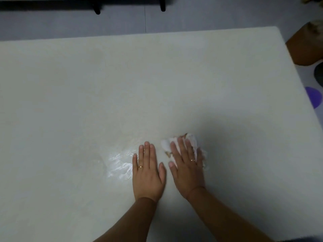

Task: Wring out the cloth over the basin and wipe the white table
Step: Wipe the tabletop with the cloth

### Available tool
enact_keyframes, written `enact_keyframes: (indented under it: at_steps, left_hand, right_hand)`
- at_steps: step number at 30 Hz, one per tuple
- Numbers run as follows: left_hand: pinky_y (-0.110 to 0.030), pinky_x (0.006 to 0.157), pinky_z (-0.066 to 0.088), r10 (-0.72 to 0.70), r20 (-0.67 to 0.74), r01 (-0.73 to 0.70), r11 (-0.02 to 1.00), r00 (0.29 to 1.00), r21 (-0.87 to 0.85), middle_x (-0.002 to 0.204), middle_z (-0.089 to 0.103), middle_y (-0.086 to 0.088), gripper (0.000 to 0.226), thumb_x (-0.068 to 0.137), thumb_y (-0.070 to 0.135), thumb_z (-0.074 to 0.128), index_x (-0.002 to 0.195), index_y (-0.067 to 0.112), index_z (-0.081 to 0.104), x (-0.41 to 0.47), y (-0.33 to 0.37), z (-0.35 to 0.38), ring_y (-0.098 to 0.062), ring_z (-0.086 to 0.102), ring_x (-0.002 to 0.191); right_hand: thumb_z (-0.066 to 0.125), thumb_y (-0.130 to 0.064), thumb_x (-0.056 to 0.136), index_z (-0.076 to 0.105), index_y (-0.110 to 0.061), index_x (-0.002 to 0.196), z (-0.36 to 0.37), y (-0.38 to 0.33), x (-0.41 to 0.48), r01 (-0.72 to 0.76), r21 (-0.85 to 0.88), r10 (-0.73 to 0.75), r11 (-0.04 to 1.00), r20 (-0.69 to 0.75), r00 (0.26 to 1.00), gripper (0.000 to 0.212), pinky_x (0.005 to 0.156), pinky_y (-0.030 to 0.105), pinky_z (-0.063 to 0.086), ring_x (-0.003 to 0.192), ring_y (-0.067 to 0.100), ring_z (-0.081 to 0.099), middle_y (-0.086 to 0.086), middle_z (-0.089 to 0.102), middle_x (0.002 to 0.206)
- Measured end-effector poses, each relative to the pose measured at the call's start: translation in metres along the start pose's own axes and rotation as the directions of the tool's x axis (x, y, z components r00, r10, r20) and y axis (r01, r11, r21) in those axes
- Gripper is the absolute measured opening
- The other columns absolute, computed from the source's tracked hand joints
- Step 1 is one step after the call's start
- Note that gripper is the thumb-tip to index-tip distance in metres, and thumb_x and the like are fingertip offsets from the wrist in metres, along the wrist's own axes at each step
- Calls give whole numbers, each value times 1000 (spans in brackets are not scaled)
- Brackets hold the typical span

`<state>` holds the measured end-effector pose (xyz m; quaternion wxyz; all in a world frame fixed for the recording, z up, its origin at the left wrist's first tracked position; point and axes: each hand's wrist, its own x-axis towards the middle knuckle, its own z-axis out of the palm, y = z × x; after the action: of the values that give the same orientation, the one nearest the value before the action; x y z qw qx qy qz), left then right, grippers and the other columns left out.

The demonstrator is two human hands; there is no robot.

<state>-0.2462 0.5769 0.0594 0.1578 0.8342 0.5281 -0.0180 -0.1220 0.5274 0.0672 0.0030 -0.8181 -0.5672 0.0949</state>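
The white table [104,84] fills most of the view. My right hand [186,166] lies flat, fingers spread, pressing a crumpled white cloth [166,143] with brownish marks onto the tabletop. The cloth shows beyond my fingertips and at the hand's right side. My left hand [148,170] rests flat on the bare table just left of it, fingers together, holding nothing. A wet, shiny streak [120,163] lies on the surface to the left of my left hand. No basin is in view.
The table's far edge and right edge border a grey floor [70,25]. Black furniture legs [97,9] stand at the top. A brown object [305,48], a dark round thing [319,74] and a purple disc [314,96] lie beyond the right edge.
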Motion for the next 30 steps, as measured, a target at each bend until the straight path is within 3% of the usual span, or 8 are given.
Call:
enact_keyframes:
  at_steps: [2, 4, 10, 14, 18, 25, 27, 30]
  left_hand:
    - [-41, 118, 8, 6, -10, -6, 1000, 1000, 8, 157, 23, -12, 62, 94, 36, 26, 149, 7, 26, 0, 0, 0, -25, 15, 146]
    - [-42, 118, 9, 7, -33, -7, 1000, 999, -4, 156, 25, -12, 61, 93, 34, 28, 148, 6, 28, 0, 0, 1, -25, 16, 146]
    - [-41, 119, 10, 6, -72, -7, 1000, 997, -10, 155, 27, -13, 61, 93, 32, 27, 147, 4, 31, 0, 2, 3, -26, 19, 146]
    - [-40, 119, 7, 13, -71, -13, 1000, 997, 5, 156, 25, -13, 62, 93, 33, 26, 148, 4, 28, 0, 1, 3, -25, 17, 146]
    - [-37, 120, 0, 25, -69, -24, 1000, 997, 18, 158, 18, -11, 62, 95, 35, 19, 150, 6, 20, -1, -1, 4, -21, 7, 147]
    - [-40, 120, 5, -23, -139, 16, 998, 990, -53, 156, 25, -14, 61, 94, 32, 21, 148, 4, 25, -4, 1, 4, -27, 17, 146]
    - [-39, 120, 5, -28, -159, 17, 998, 987, -68, 156, 26, -14, 59, 95, 31, 20, 148, 4, 26, -5, 2, 2, -27, 18, 146]
    - [-38, 120, 3, -36, -202, 17, 995, 979, -96, 156, 26, -14, 58, 96, 29, 19, 147, 4, 27, -13, 2, -3, -26, 16, 146]
  right_hand:
    - [34, -40, 90, 32, -24, 146, -3, 25, -4, 204, -19, -204, 979, 30, 979, 58, 112, 48, 17, 143, 24, 25, 1, 26, 155]
    - [35, -38, 89, 40, -21, 142, -7, 59, 0, 208, -71, -208, 975, 6, 978, 56, 109, 47, 21, 137, 28, 36, 4, 35, 151]
    - [24, -43, 90, 29, -18, 147, -7, 66, 0, -384, 93, 387, 918, -12, 922, 62, 111, 58, 16, 143, 34, 21, 12, 22, 156]
    - [36, -40, 90, 28, -22, 148, 10, -3, -46, -92, 33, 92, 995, -20, 996, 61, 112, 56, 20, 144, 27, 20, 5, 23, 156]
    - [36, -42, 90, 25, -27, 148, 10, 33, -66, 179, -14, -179, 984, 4, 984, 61, 113, 49, 19, 144, 21, 22, -3, 20, 156]
    - [34, -39, 93, 28, -21, 147, 4, 54, -58, -422, 110, 426, 900, -22, 904, 57, 112, 58, 17, 144, 32, 19, 8, 21, 156]
    - [38, -38, 93, 26, -23, 148, 11, 19, -68, -371, 108, 376, 922, -29, 926, 58, 112, 57, 15, 145, 30, 16, 6, 18, 157]
    - [32, -42, 90, 21, -26, 149, 22, -20, -109, -58, 66, 58, 996, -1, 998, 62, 114, 53, 13, 147, 23, 10, 1, 15, 159]
